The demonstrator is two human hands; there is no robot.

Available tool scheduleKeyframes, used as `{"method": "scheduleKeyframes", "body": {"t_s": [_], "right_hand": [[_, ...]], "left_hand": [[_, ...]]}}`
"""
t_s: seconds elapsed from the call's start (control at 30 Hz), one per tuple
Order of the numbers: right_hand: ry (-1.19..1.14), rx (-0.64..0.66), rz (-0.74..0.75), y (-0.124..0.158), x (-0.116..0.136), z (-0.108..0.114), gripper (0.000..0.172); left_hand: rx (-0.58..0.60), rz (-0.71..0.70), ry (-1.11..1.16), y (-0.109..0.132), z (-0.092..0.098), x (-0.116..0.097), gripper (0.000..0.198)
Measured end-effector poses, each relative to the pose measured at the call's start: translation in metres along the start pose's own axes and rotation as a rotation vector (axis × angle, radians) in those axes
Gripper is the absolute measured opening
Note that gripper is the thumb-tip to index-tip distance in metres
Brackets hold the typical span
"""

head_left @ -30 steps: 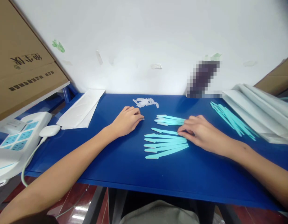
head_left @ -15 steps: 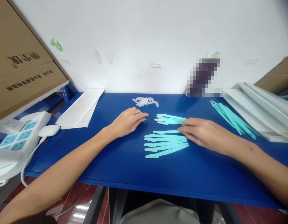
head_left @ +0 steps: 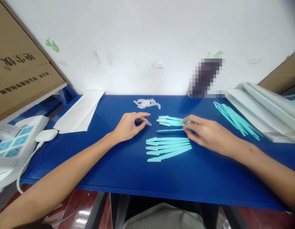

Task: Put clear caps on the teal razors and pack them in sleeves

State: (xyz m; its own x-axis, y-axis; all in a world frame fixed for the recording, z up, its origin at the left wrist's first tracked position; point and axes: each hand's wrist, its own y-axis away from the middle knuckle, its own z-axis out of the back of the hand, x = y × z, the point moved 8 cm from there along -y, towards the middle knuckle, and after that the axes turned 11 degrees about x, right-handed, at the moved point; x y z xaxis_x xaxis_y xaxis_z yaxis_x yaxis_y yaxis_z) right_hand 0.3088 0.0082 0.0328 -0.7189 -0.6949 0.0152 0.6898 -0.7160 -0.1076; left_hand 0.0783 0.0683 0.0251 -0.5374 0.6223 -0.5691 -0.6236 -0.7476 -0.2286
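My left hand (head_left: pixel 130 126) pinches a small translucent blade cap (head_left: pixel 149 122) between thumb and fingers, its index finger stretched out above. My right hand (head_left: pixel 204 131) grips the handle end of a turquoise eyebrow razor (head_left: pixel 170 130), seen edge-on and pointing left toward the cap, apart from it. Just beyond that razor lie several turquoise razors with pale tips (head_left: pixel 170 121), partly behind my right fingers. Nearer me, several more razors (head_left: pixel 166 148) are fanned out with blade ends to the left. A small heap of translucent caps (head_left: pixel 147 103) sits near the wall.
Another pile of turquoise razors (head_left: pixel 236 121) lies at the right beside stacked white bags (head_left: pixel 264 111). White paper sheets (head_left: pixel 79 109) are at the back left. A power strip (head_left: pixel 20 136) with a white charger (head_left: pixel 46 135) and a cardboard box (head_left: pixel 25 60) stand left.
My right hand has lifted the top razor of the near fan and turned it edge-on. My left thumb and fingers have opened out, showing the cap. The view has shifted slightly.
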Motion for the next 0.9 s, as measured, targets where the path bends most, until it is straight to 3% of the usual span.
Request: {"method": "scheduleKeyframes", "body": {"t_s": [0.1, 0.23, 0.37, 0.6, 0.9], "right_hand": [[0.019, -0.082, 0.004, 0.002, -0.002, 0.008, 0.028], [0.058, -0.087, -0.097, 0.003, -0.013, 0.009, 0.029], [0.08, -0.04, -0.193, 0.003, -0.02, 0.005, 0.029], [-0.058, -0.016, -0.129, 0.003, -0.015, 0.0, 0.027], [-0.043, -0.02, -0.112, 0.002, -0.013, -0.001, 0.028]], "left_hand": [[0.043, -0.064, -0.234, 0.0, -0.003, -0.002, 0.018], [0.07, -0.085, -0.254, 0.0, -0.007, -0.004, 0.017], [0.07, -0.057, -0.16, 0.0, -0.007, -0.006, 0.018], [-0.043, 0.022, 0.121, 0.002, 0.0, -0.001, 0.017], [-0.022, -0.026, 0.191, 0.001, -0.002, -0.01, 0.016]]}}
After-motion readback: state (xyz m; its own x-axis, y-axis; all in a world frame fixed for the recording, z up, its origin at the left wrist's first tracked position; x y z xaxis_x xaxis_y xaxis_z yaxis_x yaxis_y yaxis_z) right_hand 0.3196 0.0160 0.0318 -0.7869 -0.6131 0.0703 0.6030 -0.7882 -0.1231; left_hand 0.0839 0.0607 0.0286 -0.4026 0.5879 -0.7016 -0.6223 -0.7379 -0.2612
